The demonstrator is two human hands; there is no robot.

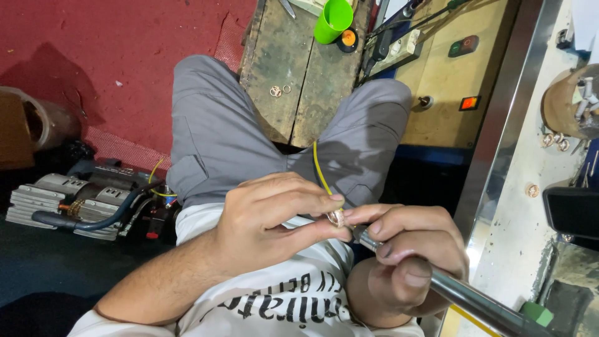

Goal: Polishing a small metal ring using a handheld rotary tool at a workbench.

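- Hands, two, bare, held close together above the lap of a seated person in grey trousers and a white printed shirt.
- Left hand: fingers curled, thumb and fingertips pinching a small metal ring; a thin yellow wire rises from the pinch across the right thigh.
- Right hand: clenched around a grey metal rod tool, whose tip meets the small metal ring; the shaft runs down to the lower right edge of view.
- Small metal ring: located between the two hands, touching the fingertips of both, at centre frame.
- Wooden block: worn, standing between the knees, bearing two small rings on its top.
- Green cup: at the far end of the wooden block, beside an orange-capped round item.
- Yellow cabinet: right of the block, with a red lit switch and a green-and-red push-button pair.
- Motor unit: grey, finned, on the floor at left, with a dark hose.
- Counter: pale, at far right, carrying scattered small rings and a dark object.
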